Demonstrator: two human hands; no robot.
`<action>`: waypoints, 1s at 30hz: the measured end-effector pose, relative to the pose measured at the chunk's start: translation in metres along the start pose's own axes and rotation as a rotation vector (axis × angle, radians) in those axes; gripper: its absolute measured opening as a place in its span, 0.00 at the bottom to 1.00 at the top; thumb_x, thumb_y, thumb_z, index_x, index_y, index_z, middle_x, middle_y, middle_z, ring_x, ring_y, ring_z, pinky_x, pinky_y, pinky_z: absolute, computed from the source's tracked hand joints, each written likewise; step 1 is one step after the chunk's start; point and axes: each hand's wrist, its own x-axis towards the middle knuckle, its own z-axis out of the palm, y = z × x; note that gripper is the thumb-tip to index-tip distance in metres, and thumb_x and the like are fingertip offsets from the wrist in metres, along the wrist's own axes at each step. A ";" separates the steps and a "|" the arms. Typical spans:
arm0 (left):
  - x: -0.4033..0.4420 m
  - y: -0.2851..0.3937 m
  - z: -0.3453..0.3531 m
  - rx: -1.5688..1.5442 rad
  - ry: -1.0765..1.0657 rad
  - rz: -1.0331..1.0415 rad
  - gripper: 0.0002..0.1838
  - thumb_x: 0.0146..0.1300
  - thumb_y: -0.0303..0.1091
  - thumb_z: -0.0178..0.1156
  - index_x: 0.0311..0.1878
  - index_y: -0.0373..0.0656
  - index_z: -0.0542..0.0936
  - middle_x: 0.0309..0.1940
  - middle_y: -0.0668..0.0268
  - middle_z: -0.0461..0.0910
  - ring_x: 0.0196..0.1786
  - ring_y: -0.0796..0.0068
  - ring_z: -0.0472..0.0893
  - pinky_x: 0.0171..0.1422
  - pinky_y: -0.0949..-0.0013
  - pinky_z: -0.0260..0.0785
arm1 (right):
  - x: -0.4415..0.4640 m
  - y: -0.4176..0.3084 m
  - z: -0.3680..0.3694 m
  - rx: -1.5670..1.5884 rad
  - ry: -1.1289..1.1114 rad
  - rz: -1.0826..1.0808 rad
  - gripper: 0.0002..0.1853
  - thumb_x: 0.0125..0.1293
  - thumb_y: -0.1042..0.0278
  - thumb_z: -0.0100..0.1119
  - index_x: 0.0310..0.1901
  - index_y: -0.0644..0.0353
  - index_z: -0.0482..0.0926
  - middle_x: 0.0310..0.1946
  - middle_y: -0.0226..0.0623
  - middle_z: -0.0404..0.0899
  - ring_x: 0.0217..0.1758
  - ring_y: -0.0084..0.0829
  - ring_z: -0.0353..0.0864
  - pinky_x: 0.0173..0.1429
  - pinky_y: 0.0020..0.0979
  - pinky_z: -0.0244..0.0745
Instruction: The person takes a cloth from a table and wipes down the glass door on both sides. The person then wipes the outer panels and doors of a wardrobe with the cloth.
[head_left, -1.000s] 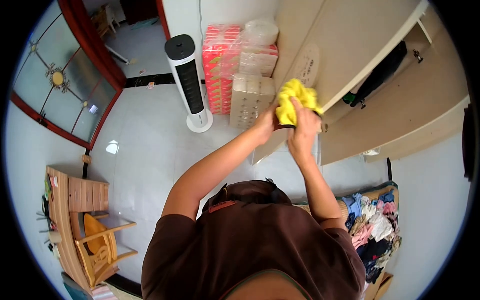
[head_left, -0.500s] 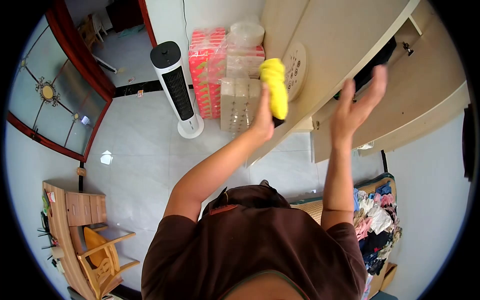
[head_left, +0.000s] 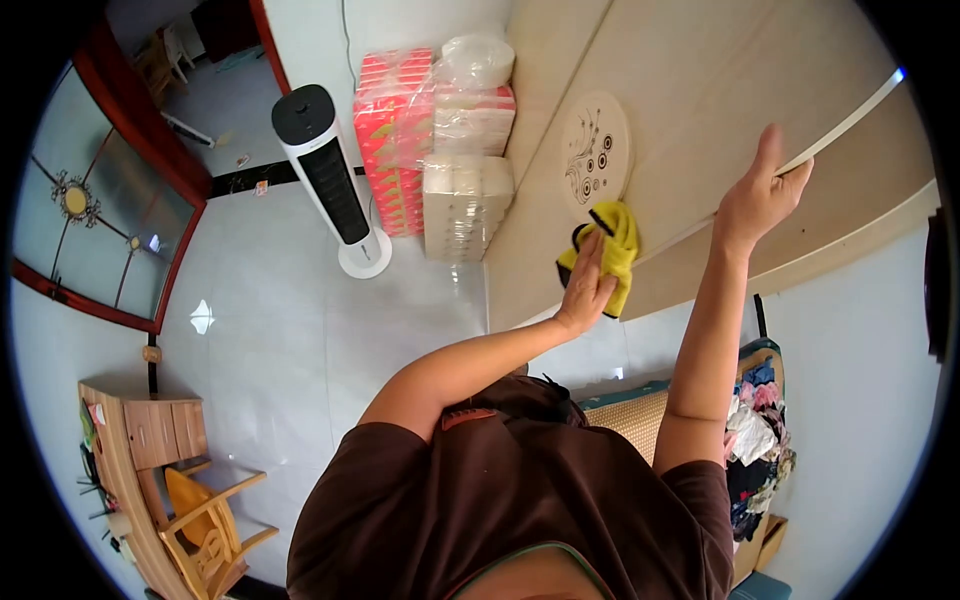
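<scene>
My left hand (head_left: 588,290) presses a yellow cloth with black edging (head_left: 622,245) against a pale wooden wardrobe door (head_left: 690,110). The cloth is bunched around my fingers, just below a round decorated panel (head_left: 597,150) with dark swirls and rings. Farther right, my right hand (head_left: 757,203) grips the edge of the same door, thumb on the outer face and fingers around the rim. What lies behind the door is mostly hidden.
A tower fan (head_left: 335,180) stands left of plastic-wrapped stacks of packages (head_left: 465,190). At lower right, piled clothes (head_left: 755,440) lie by a woven mat (head_left: 630,420). A wooden chair (head_left: 205,515) and desk (head_left: 125,480) are at lower left, below a glass-paned door (head_left: 80,200).
The wardrobe door has swung further shut, covering most of the inside. My left hand moved right and down, bringing the cloth onto the door. My right hand, spread before, now holds the door's edge.
</scene>
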 end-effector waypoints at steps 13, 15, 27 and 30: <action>0.021 -0.072 0.074 -0.541 0.054 -0.783 0.25 0.77 0.44 0.43 0.72 0.42 0.62 0.62 0.60 0.72 0.64 0.65 0.72 0.70 0.67 0.62 | 0.052 0.084 -0.060 -0.084 0.005 -0.017 0.17 0.73 0.57 0.56 0.49 0.65 0.74 0.37 0.26 0.76 0.39 0.19 0.72 0.47 0.22 0.68; 0.033 -0.108 0.080 -0.799 0.202 -1.067 0.22 0.77 0.48 0.41 0.66 0.47 0.68 0.55 0.65 0.77 0.56 0.67 0.77 0.61 0.62 0.70 | 0.059 0.104 -0.072 -0.072 -0.012 0.031 0.16 0.73 0.57 0.56 0.48 0.64 0.74 0.35 0.25 0.74 0.38 0.18 0.70 0.45 0.21 0.67; 0.266 -0.058 -0.004 -0.528 0.306 -0.364 0.22 0.78 0.43 0.39 0.63 0.39 0.72 0.58 0.60 0.77 0.59 0.65 0.76 0.63 0.63 0.69 | 0.089 0.168 -0.085 0.011 -0.008 0.032 0.18 0.74 0.55 0.55 0.53 0.63 0.75 0.40 0.26 0.76 0.42 0.19 0.72 0.47 0.24 0.69; 0.298 -0.043 0.017 0.042 0.281 0.226 0.19 0.72 0.36 0.49 0.62 0.43 0.76 0.66 0.58 0.71 0.70 0.54 0.68 0.71 0.60 0.60 | 0.099 0.187 -0.089 -0.002 -0.016 0.068 0.19 0.74 0.54 0.54 0.53 0.62 0.75 0.42 0.27 0.76 0.45 0.21 0.73 0.49 0.25 0.70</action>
